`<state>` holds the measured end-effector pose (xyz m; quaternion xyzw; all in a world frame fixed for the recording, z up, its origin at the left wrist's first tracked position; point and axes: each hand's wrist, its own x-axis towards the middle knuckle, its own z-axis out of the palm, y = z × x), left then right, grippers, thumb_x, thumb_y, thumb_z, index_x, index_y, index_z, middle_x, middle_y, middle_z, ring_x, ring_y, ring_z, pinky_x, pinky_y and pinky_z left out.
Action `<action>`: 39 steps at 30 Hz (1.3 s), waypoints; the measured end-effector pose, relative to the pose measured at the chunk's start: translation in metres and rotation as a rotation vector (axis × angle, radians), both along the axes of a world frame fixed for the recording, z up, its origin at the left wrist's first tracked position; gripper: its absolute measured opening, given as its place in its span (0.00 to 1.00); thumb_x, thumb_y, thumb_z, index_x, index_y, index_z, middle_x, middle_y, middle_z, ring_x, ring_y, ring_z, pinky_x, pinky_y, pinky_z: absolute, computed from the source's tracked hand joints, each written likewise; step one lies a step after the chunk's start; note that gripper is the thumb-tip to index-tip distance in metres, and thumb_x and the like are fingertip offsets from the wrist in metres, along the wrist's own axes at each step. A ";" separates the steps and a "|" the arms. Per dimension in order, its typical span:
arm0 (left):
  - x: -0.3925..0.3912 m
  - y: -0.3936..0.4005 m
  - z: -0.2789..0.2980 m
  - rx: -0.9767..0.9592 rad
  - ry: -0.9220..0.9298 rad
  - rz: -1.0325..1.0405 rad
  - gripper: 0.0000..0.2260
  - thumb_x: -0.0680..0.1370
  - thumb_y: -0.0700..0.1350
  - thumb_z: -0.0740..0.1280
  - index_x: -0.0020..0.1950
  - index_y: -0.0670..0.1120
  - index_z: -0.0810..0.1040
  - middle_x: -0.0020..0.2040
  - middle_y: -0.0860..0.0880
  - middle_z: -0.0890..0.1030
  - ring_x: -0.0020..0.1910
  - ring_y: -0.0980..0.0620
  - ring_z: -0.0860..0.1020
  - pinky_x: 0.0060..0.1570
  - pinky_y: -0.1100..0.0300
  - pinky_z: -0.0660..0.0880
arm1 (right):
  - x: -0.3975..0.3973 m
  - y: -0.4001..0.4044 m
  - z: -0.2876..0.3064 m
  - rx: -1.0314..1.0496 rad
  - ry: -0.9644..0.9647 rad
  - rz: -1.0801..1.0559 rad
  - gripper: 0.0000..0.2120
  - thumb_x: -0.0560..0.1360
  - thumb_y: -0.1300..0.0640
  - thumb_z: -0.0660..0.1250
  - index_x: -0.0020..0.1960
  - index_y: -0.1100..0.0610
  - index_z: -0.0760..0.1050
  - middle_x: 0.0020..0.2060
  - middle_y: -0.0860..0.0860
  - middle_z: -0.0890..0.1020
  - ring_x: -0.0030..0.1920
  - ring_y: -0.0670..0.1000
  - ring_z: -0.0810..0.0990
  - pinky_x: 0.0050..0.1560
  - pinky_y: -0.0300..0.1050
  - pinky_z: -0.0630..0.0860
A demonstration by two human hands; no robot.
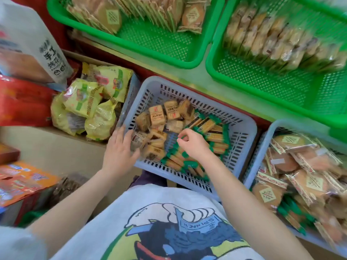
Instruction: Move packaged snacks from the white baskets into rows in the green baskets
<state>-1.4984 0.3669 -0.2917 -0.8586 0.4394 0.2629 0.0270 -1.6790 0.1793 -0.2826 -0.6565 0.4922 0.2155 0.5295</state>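
A white basket in front of me holds brown square snack packs on its left and long yellow packs with green ends on its right. My left hand lies spread over the basket's left rim, fingers touching the brown packs. My right hand is inside the basket, fingers pinched on a green-ended pack. A second white basket at the right holds round cake packs. Two green baskets stand beyond: the left green basket and the right green basket carry rows of packs at their far sides.
A cardboard box at the left holds yellow-green snack bags. A large white bag and red packaging lie further left, orange boxes at the lower left. Both green baskets have bare mesh floor at their near sides.
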 end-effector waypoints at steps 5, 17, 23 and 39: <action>0.004 0.024 -0.015 -0.024 0.065 -0.092 0.35 0.79 0.61 0.55 0.80 0.42 0.59 0.81 0.41 0.57 0.81 0.44 0.53 0.79 0.52 0.42 | 0.030 0.040 -0.037 0.025 0.043 0.181 0.15 0.79 0.53 0.67 0.63 0.57 0.70 0.52 0.53 0.78 0.46 0.53 0.78 0.40 0.48 0.74; 0.014 0.031 -0.021 -0.175 0.195 -0.033 0.32 0.81 0.57 0.63 0.80 0.45 0.59 0.81 0.45 0.58 0.81 0.48 0.52 0.76 0.60 0.35 | 0.032 0.058 -0.034 -0.005 0.082 0.131 0.18 0.73 0.51 0.75 0.60 0.54 0.78 0.48 0.49 0.78 0.49 0.51 0.78 0.42 0.43 0.72; 0.018 0.017 0.000 -0.250 0.427 0.099 0.30 0.77 0.60 0.68 0.76 0.50 0.68 0.76 0.52 0.67 0.79 0.50 0.58 0.78 0.51 0.49 | 0.051 0.041 0.008 0.066 -0.109 0.079 0.13 0.73 0.56 0.74 0.57 0.53 0.80 0.48 0.49 0.81 0.48 0.49 0.79 0.49 0.43 0.77; 0.044 0.070 0.012 -0.353 0.761 0.898 0.12 0.75 0.47 0.76 0.57 0.48 0.83 0.48 0.52 0.84 0.43 0.59 0.81 0.36 0.73 0.73 | 0.132 0.085 -0.044 -0.177 0.068 0.278 0.19 0.77 0.54 0.71 0.65 0.59 0.75 0.58 0.56 0.80 0.55 0.57 0.79 0.46 0.45 0.70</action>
